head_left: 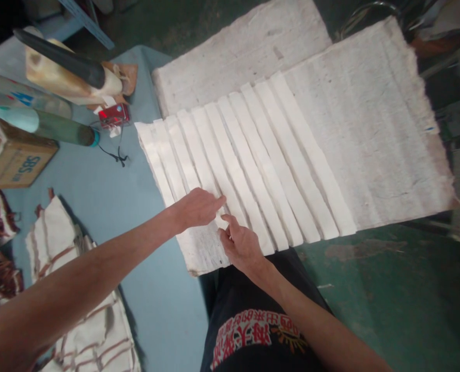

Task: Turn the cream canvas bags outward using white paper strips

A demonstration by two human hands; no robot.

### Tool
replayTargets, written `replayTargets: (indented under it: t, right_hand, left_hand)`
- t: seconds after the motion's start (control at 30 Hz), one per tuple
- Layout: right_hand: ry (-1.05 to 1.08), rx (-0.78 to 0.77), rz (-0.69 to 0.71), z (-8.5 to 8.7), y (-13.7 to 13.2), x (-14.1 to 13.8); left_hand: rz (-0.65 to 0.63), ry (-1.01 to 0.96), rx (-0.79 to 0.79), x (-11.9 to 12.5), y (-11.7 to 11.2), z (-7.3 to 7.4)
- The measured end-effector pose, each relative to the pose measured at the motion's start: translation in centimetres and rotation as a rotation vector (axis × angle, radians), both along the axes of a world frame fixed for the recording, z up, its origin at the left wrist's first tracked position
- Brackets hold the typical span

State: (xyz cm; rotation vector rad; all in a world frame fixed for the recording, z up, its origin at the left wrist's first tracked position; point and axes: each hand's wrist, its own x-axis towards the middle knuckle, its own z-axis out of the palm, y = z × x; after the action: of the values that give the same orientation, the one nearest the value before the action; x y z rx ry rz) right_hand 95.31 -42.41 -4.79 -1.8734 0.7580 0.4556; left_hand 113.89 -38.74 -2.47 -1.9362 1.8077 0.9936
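Several long white strips (253, 165), which look like cloth, lie side by side across a fuzzy off-white pad (354, 119). My left hand (201, 207) is closed near the front end of one strip, its index finger reaching right. Just right of it and nearer to me, my right hand (243, 244) is closed, thumb and index finger pinched at the same strip's end. A small piece of the white strip (220, 221) shows between the two hands. Its grip under the left fingers is partly hidden.
A blue-grey table (144, 206) supports the pad's left part. On it are a cardboard box (24, 155), a green bottle (63, 126), a red small box (114, 115), a black curved handle (63, 57) and white pieces with brown bands (98, 330). Another pad (238, 57) lies behind.
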Motion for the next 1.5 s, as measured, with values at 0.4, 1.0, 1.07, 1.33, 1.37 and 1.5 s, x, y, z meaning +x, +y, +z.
replayTargets:
  t: [0.4,1.0,1.07,1.33,1.37,1.5]
  right_hand:
    - [-0.034,0.011,-0.048,-0.3,-0.8,0.0]
    - [-0.005,-0.117,-0.157,1.2,-1.8,0.1]
    - [0.001,-0.142,-0.11,1.0,-1.7,0.9]
    - [0.085,-0.223,-0.018,0.2,-0.9,3.1]
    - [0.095,-0.236,-0.019,0.2,-0.8,3.2]
    - [0.12,-0.286,-0.024,0.0,-0.5,3.5]
  left_hand:
    - [-0.142,-0.008,0.047,0.2,-1.0,1.0]
    - [-0.022,0.024,-0.05,0.1,3.2,-1.0]
    - [0.0,0.033,-0.063,0.1,3.6,-1.1]
    - [0.098,0.086,-0.089,-0.1,3.6,-0.6]
    - [0.118,0.097,-0.099,-0.1,3.6,-0.6]
    - [0.23,0.158,-0.165,-0.4,3.7,-0.8]
